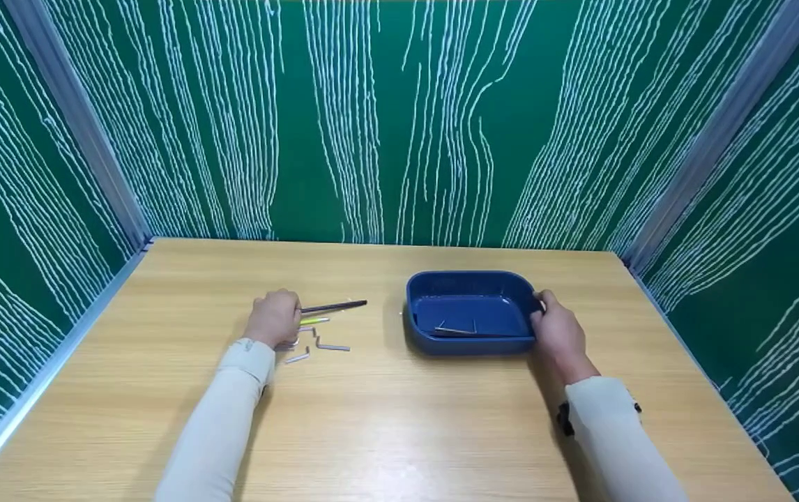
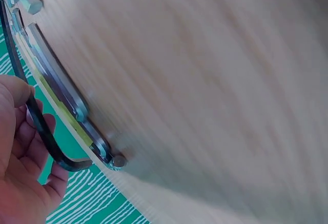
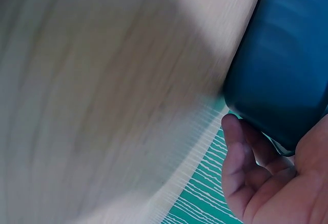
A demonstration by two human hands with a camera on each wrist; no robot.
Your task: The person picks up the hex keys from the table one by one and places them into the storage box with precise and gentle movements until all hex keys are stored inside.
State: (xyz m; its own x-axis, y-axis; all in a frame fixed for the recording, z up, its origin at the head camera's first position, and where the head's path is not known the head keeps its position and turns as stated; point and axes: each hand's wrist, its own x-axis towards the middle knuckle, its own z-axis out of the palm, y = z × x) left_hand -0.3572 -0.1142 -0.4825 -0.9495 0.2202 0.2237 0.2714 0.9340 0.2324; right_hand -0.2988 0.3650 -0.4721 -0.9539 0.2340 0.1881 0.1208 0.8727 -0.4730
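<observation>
A long black hex key [image 1: 334, 306] is pinched between thumb and fingers of my left hand [image 1: 275, 319]; its bent end shows in the left wrist view. Beneath and beside that hand lie several silver hex keys [image 1: 333, 347] and one with a yellow-green band [image 1: 314, 321]. My right hand [image 1: 560, 335] grips the right end of a dark blue plastic tray [image 1: 476, 345], its thumb at the rim. Inside the tray, near the front wall, rest thin metal hex keys [image 1: 455, 330]; their number is hard to tell.
A light wood table [image 1: 399, 432] carries everything. Green walls [image 1: 295, 125] with white wavy lines stand at the back and both sides, joined by grey corner posts [image 1: 79, 111]. Wood surface separates the loose keys from the tray.
</observation>
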